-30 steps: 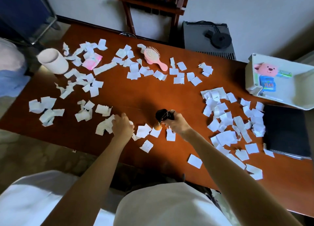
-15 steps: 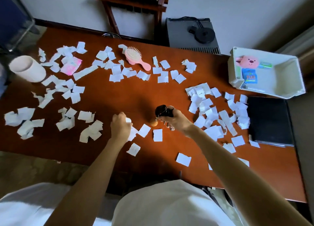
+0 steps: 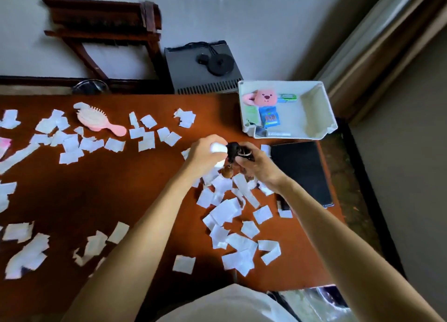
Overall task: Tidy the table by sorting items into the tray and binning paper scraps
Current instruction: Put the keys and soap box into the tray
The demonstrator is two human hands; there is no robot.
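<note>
My right hand (image 3: 256,163) grips a black keychain (image 3: 234,150) with a metal ring and a small brown charm (image 3: 227,172) hanging below, held above the table. My left hand (image 3: 203,152) is right beside it, fingers curled round crumpled white paper scraps (image 3: 217,148). A white tray (image 3: 312,113) stands at the back right and holds a pink plush toy (image 3: 262,96), a blue packet (image 3: 269,117) and a green item. Many white paper scraps (image 3: 227,212) lie scattered across the brown table (image 3: 121,181). A pink hairbrush (image 3: 96,120) lies at the back left.
A black notebook (image 3: 302,169) lies to the right of my hands, in front of the tray. A grey device (image 3: 203,67) and a wooden chair (image 3: 104,28) stand behind the table by the wall. The table's right edge runs close to the tray.
Both hands have risen from the table and moved right toward the tray. The left hand came up holding scraps, next to the keychain in my right hand. The view swung right.
</note>
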